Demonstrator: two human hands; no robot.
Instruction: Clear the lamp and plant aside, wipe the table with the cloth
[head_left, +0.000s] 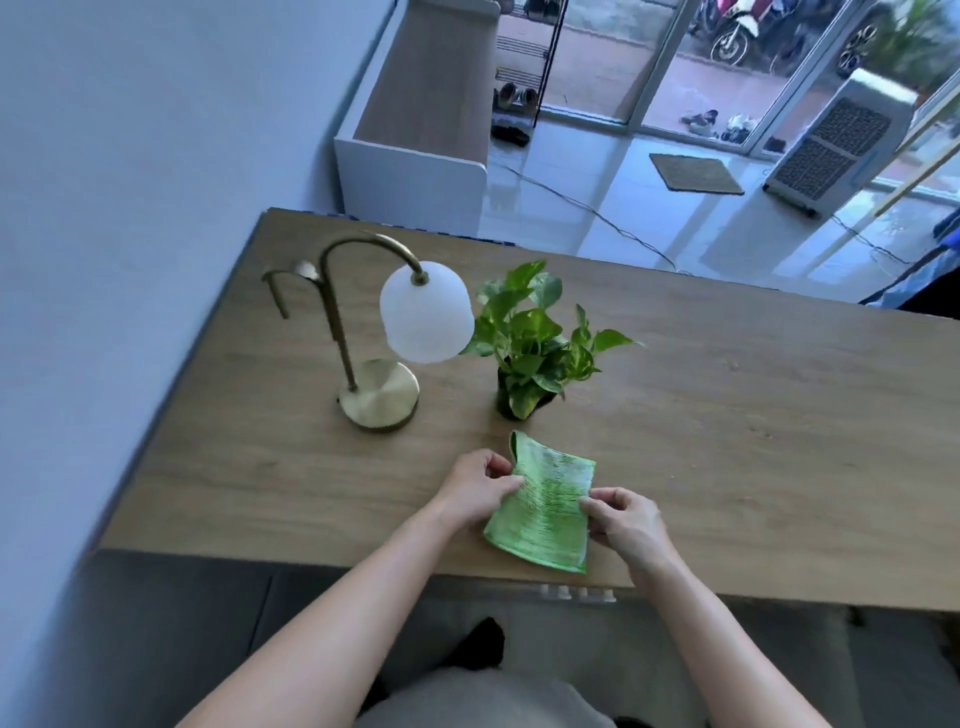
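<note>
While lamp (387, 332) and plant (532, 343) stand side by side on table (753, 415): green cloth (545, 506) pinched at left edge by left hand (480, 488), at right edge by right hand (626, 519).

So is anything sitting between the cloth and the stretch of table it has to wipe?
Yes. The plant stands directly beyond the cloth, which both hands hold at its sides, and the lamp stands farther left. Neither has been cleared aside; the table to the right looks bare.

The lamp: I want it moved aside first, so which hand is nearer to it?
Left, probably. The left hand is nearer the lamp; the right hand would have to cross the cloth, which both hands grip.
</note>
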